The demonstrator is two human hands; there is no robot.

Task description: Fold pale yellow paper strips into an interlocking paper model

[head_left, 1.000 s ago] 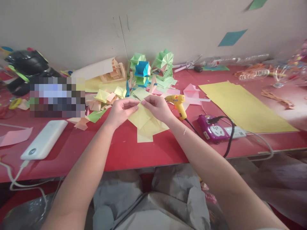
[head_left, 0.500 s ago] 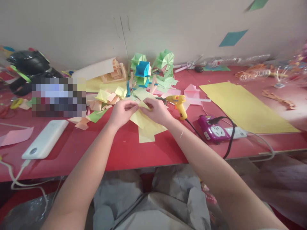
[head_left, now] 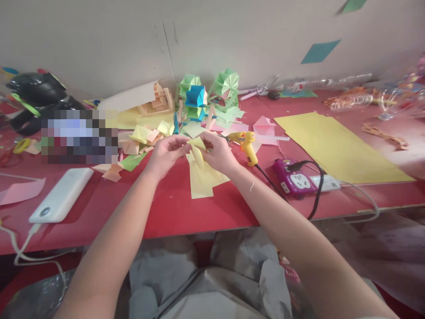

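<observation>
A piece of yellow paper (head_left: 198, 155), bent and partly folded, is pinched between my two hands over the red table. My left hand (head_left: 168, 153) grips its left edge with thumb and fingers. On its other side, my right hand (head_left: 217, 151) is closed on the paper, the fingertips partly hidden behind it. Beneath lie loose pale yellow sheets (head_left: 203, 186). Just right of my right hand rests a yellow hot glue gun (head_left: 245, 144). Behind my hands stand a blue and green folded-paper piece (head_left: 195, 102) and a green paper wheel (head_left: 227, 84).
Folded paper scraps (head_left: 141, 135) lie to the left, near a white power bank (head_left: 61, 195). A purple power strip (head_left: 295, 179) with cables sits at right, before large yellow sheets (head_left: 338, 148). A black object (head_left: 36, 99) stands at far left; a wall backs the red table (head_left: 166, 212).
The yellow paper between my hands has been lifted and turned, so a curled, folded part now shows. My hands stay close together in nearly the same place.
</observation>
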